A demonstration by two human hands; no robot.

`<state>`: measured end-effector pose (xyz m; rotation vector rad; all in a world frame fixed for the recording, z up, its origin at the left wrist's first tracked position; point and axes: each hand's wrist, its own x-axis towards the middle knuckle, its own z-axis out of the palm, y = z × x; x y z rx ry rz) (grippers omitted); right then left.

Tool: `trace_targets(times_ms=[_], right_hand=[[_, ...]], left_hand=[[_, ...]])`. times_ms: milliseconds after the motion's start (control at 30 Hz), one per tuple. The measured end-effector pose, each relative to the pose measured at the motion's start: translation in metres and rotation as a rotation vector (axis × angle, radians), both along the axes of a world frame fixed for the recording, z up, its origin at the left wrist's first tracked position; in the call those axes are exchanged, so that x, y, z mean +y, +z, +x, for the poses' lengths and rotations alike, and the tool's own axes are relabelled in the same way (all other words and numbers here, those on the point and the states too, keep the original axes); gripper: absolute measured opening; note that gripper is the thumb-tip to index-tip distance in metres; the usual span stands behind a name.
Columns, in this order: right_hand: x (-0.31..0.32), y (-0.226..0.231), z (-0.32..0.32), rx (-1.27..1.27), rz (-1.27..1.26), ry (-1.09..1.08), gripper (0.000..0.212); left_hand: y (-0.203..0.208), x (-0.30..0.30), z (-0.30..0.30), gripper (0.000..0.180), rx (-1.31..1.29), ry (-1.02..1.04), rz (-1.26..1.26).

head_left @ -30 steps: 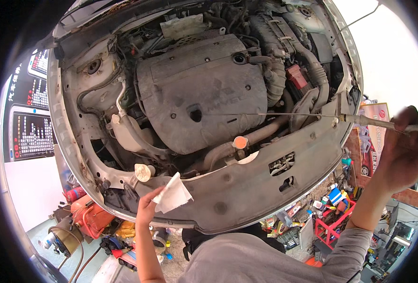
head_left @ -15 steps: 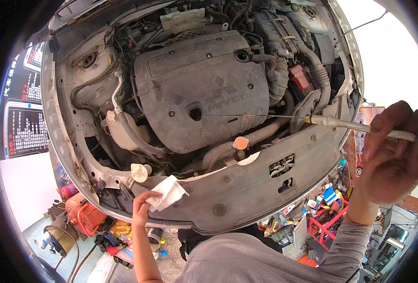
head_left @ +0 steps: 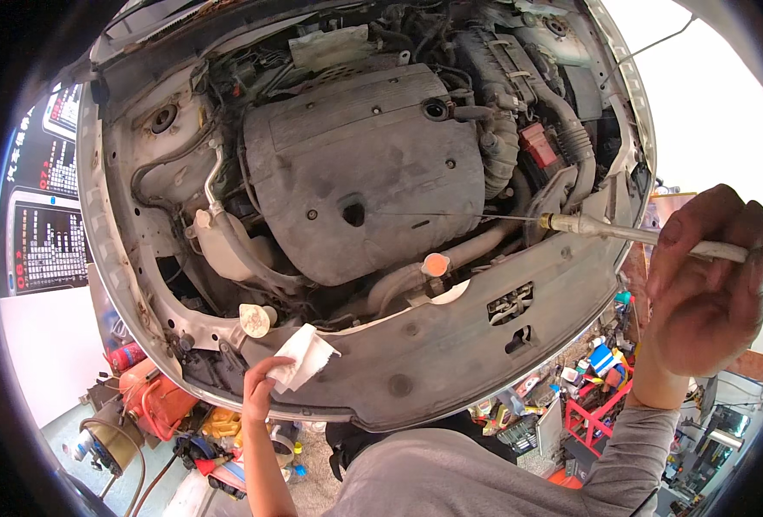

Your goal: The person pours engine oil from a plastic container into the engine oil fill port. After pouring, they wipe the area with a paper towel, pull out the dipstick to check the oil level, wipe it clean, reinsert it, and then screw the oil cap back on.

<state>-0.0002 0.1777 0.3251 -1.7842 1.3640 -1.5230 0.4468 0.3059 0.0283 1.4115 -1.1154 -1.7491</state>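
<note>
My right hand (head_left: 709,280), raised at the right, is closed round the pale handle of a long dipstick (head_left: 592,227). Its brass-coloured collar faces left, and the thin metal blade stretches level over the dark plastic engine cover (head_left: 355,159). The blade's tip is thin and hard to make out near the dark hole in that cover. Pinched in my left hand (head_left: 262,386) is a folded white paper towel (head_left: 308,355), held above the front edge of the engine bay. An open round filler neck (head_left: 436,109) shows at the cover's upper right.
An orange cap (head_left: 435,264) sits in front of the engine, and a white-capped reservoir neck (head_left: 256,320) stands near my left hand. The front panel (head_left: 398,345) crosses before me. Below it are a red rack (head_left: 592,414) and an orange machine (head_left: 153,392) among clutter.
My right hand has shifted slightly left with the dipstick. My left hand keeps the paper towel in nearly the same place. The whole view has moved a little.
</note>
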Motion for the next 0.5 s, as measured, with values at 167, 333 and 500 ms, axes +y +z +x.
trace_targets(times_ms=[167, 333, 500], right_hand=[[-0.001, 0.002, -0.001, 0.079, 0.017, 0.052, 0.043], [-0.003, -0.002, -0.004, 0.14, 0.041, 0.079, 0.046], [-0.006, -0.011, 0.013, 0.231, 0.027, 0.139, 0.043]], left_hand=[[-0.001, 0.001, -0.001, 0.054, -0.012, 0.01, 0.03], [-0.001, 0.0, 0.0, 0.053, -0.031, -0.019, 0.016], [0.001, -0.001, -0.001, 0.05, -0.018, -0.004, -0.028]])
